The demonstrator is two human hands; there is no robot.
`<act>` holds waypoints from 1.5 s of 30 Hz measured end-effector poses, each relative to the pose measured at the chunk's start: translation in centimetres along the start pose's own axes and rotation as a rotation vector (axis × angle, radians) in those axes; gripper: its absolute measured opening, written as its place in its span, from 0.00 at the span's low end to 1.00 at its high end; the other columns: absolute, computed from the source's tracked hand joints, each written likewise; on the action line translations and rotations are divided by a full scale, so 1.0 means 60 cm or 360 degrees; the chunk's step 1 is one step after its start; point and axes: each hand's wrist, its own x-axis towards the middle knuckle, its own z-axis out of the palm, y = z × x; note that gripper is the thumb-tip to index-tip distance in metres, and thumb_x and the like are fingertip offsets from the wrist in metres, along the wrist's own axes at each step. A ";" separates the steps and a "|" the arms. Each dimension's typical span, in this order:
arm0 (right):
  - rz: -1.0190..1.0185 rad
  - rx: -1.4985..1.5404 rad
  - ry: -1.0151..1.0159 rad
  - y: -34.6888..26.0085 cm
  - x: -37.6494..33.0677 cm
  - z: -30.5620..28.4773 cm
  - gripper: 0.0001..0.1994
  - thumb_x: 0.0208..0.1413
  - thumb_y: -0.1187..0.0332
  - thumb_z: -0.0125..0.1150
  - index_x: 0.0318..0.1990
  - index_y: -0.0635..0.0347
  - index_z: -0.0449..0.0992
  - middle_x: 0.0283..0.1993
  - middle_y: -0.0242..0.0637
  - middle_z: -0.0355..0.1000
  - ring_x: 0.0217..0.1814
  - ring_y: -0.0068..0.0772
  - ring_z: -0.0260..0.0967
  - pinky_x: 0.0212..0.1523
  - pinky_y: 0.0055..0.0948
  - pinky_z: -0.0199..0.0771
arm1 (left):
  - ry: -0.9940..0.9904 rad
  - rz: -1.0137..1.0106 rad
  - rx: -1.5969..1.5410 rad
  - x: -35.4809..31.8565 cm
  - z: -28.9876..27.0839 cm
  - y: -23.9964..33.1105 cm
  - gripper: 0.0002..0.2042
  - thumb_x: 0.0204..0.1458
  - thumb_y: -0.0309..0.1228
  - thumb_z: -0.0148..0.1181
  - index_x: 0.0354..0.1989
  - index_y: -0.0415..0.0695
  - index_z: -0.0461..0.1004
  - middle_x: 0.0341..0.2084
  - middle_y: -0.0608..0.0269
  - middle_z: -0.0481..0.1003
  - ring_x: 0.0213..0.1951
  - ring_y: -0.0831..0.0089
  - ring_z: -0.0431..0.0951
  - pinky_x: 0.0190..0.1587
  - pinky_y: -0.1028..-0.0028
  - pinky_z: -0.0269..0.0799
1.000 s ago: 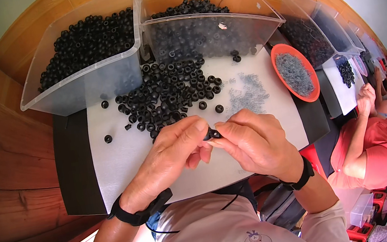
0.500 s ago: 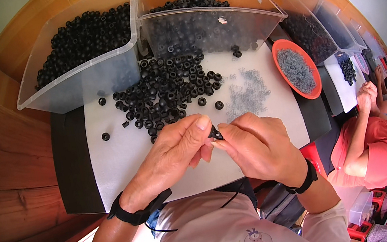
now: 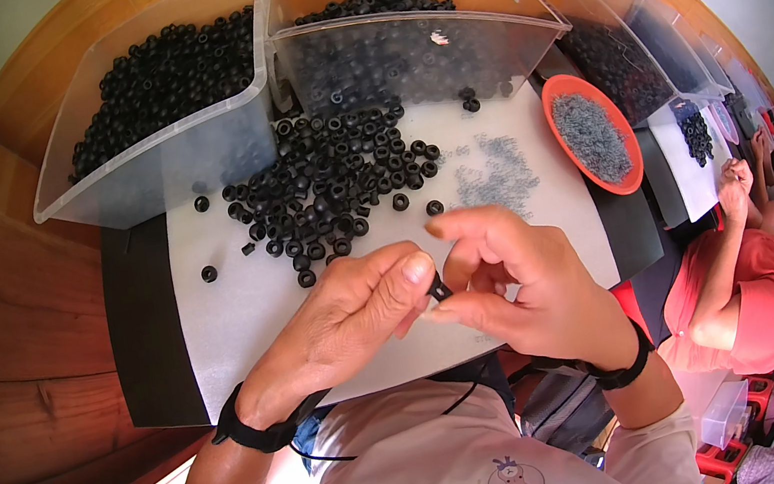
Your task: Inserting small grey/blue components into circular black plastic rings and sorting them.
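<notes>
Over the near part of the white sheet (image 3: 406, 361), my left hand (image 3: 338, 316) pinches a small black plastic part (image 3: 439, 288) between thumb and fingers. My right hand (image 3: 525, 281) is just to the right of it, with thumb and index finger spread apart and the other fingers curled. The right thumb tip is close below the part; whether it touches cannot be told. Beyond my hands lies a loose heap of round black hollow pieces (image 3: 328, 185). To the right of the heap, small thin grey coils (image 3: 498, 174), like springs, are scattered on the sheet.
Two clear plastic bins (image 3: 178, 138) (image 3: 428, 53) full of black pieces stand along the back. A red-orange bowl (image 3: 636, 164) of grey coils is at the right. Farther right sit more bins (image 3: 620, 53) and a person in a coral shirt (image 3: 740, 297). A wooden wall (image 3: 20, 351) is at the left.
My right thumb and index finger have opened off the black part. The right hand has shifted slightly right, while the left hand keeps the part and has moved slightly nearer.
</notes>
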 end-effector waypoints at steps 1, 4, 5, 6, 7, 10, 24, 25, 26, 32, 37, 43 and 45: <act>0.0098 0.0138 -0.0068 -0.002 0.000 -0.008 0.25 0.52 0.71 0.77 0.57 0.63 0.74 0.29 0.31 0.71 0.25 0.17 0.67 0.25 0.20 0.65 | -0.0051 0.0014 -0.0034 -0.001 0.001 0.004 0.29 0.69 0.57 0.44 0.31 0.42 0.74 0.20 0.71 0.67 0.25 0.82 0.64 0.28 0.77 0.60; 0.0174 0.0259 -0.0303 -0.009 0.006 -0.025 0.28 0.53 0.68 0.77 0.60 0.64 0.73 0.28 0.29 0.71 0.25 0.16 0.68 0.26 0.19 0.66 | -0.0124 0.0089 -0.0037 -0.007 0.005 0.014 0.29 0.69 0.56 0.44 0.32 0.41 0.75 0.18 0.70 0.66 0.24 0.81 0.64 0.27 0.77 0.60; 0.0168 0.0246 -0.0384 -0.013 0.009 -0.030 0.29 0.53 0.67 0.77 0.61 0.64 0.74 0.27 0.29 0.71 0.25 0.17 0.69 0.26 0.20 0.67 | -0.0140 0.0122 -0.0026 -0.007 0.008 0.016 0.29 0.69 0.56 0.45 0.32 0.40 0.75 0.18 0.69 0.66 0.23 0.81 0.64 0.27 0.77 0.60; 0.0163 0.0220 -0.0408 -0.020 0.011 -0.033 0.26 0.53 0.65 0.76 0.58 0.64 0.74 0.27 0.32 0.72 0.25 0.22 0.70 0.26 0.22 0.68 | -0.0126 0.0138 -0.0035 -0.009 0.011 0.018 0.29 0.70 0.55 0.45 0.32 0.40 0.75 0.18 0.68 0.66 0.23 0.80 0.65 0.27 0.76 0.60; 0.0158 0.0194 -0.0432 -0.026 0.012 -0.036 0.24 0.54 0.63 0.76 0.55 0.64 0.74 0.27 0.36 0.74 0.24 0.26 0.72 0.26 0.25 0.69 | -0.0111 0.0154 -0.0043 -0.010 0.015 0.020 0.29 0.70 0.55 0.44 0.32 0.39 0.75 0.17 0.68 0.67 0.23 0.79 0.65 0.26 0.75 0.60; 0.0076 0.0134 -0.0451 -0.029 0.014 -0.036 0.21 0.56 0.61 0.74 0.50 0.64 0.74 0.27 0.40 0.75 0.24 0.33 0.74 0.27 0.28 0.71 | -0.0080 0.0192 -0.0047 -0.014 0.025 0.019 0.29 0.70 0.54 0.44 0.33 0.37 0.75 0.18 0.65 0.68 0.23 0.78 0.67 0.27 0.74 0.62; -0.0090 0.0221 0.0073 -0.035 0.008 -0.004 0.13 0.52 0.76 0.76 0.41 0.65 0.77 0.28 0.36 0.74 0.25 0.23 0.71 0.25 0.23 0.66 | 0.0082 0.0024 -0.0341 -0.015 0.028 0.005 0.26 0.72 0.52 0.40 0.33 0.41 0.69 0.20 0.72 0.63 0.24 0.84 0.58 0.26 0.79 0.55; -0.0244 0.0107 0.0075 -0.028 0.012 -0.006 0.12 0.52 0.76 0.75 0.41 0.65 0.77 0.29 0.37 0.75 0.26 0.25 0.72 0.25 0.23 0.67 | 0.0082 0.0026 -0.0350 -0.015 0.024 0.000 0.26 0.72 0.52 0.40 0.35 0.40 0.72 0.21 0.71 0.65 0.25 0.83 0.61 0.28 0.79 0.57; -0.0396 -0.0007 0.0074 -0.022 0.014 -0.005 0.12 0.52 0.76 0.75 0.41 0.65 0.78 0.30 0.38 0.76 0.27 0.26 0.73 0.26 0.23 0.68 | 0.0083 0.0027 -0.0363 -0.015 0.022 -0.004 0.26 0.73 0.51 0.40 0.38 0.39 0.74 0.22 0.70 0.67 0.25 0.82 0.64 0.30 0.79 0.60; -0.0326 -0.0080 0.0146 -0.012 -0.003 -0.002 0.10 0.53 0.80 0.71 0.42 0.66 0.79 0.35 0.43 0.79 0.31 0.30 0.75 0.30 0.25 0.72 | 0.0167 0.0012 -0.0380 -0.017 0.018 -0.003 0.25 0.73 0.50 0.39 0.35 0.40 0.71 0.22 0.68 0.67 0.25 0.81 0.64 0.29 0.79 0.60; -0.0277 -0.0068 0.0192 -0.018 -0.006 0.001 0.10 0.52 0.81 0.70 0.42 0.66 0.79 0.36 0.44 0.80 0.31 0.30 0.76 0.31 0.25 0.72 | 0.0186 0.0026 -0.0360 -0.020 0.013 -0.006 0.26 0.73 0.51 0.40 0.35 0.40 0.72 0.22 0.68 0.67 0.25 0.81 0.63 0.29 0.78 0.60; -0.0396 -0.0236 0.0224 -0.017 -0.006 0.015 0.12 0.51 0.82 0.70 0.42 0.63 0.77 0.36 0.42 0.77 0.28 0.37 0.77 0.27 0.28 0.75 | 0.0181 0.0033 -0.0277 -0.024 0.018 -0.003 0.25 0.73 0.50 0.41 0.31 0.41 0.68 0.21 0.71 0.63 0.26 0.83 0.59 0.29 0.78 0.59; -0.0396 -0.0302 0.0222 -0.018 -0.008 0.018 0.12 0.49 0.82 0.71 0.42 0.62 0.78 0.35 0.42 0.78 0.28 0.36 0.77 0.27 0.27 0.75 | 0.0152 0.0086 -0.0205 -0.023 0.015 -0.003 0.25 0.73 0.49 0.42 0.29 0.41 0.66 0.21 0.71 0.61 0.26 0.83 0.57 0.29 0.77 0.60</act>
